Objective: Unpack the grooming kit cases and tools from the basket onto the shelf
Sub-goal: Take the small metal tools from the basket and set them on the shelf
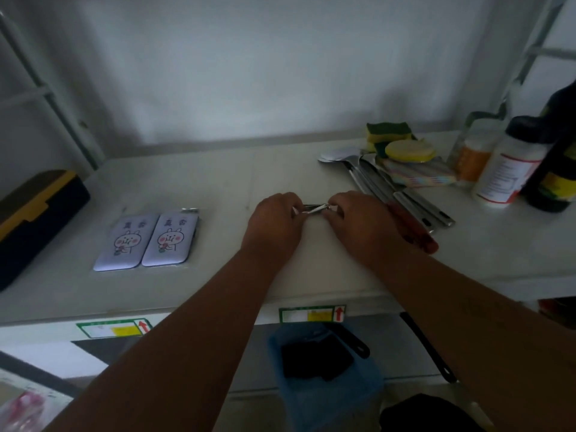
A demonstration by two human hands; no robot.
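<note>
Two bunny-print cases (146, 241) already lie on the shelf (237, 179). The left hand (276, 222) and right hand (358, 222) together pinch a small metal tool (314, 208) above it. The blue basket (327, 378) below looks to hold dark items yet.

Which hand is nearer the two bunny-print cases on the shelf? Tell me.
Left. The left hand lies just right of the bunny-print cases, with bare shelf between. The right hand is farther right, beyond it; both hands pinch one small metal tool.
</note>
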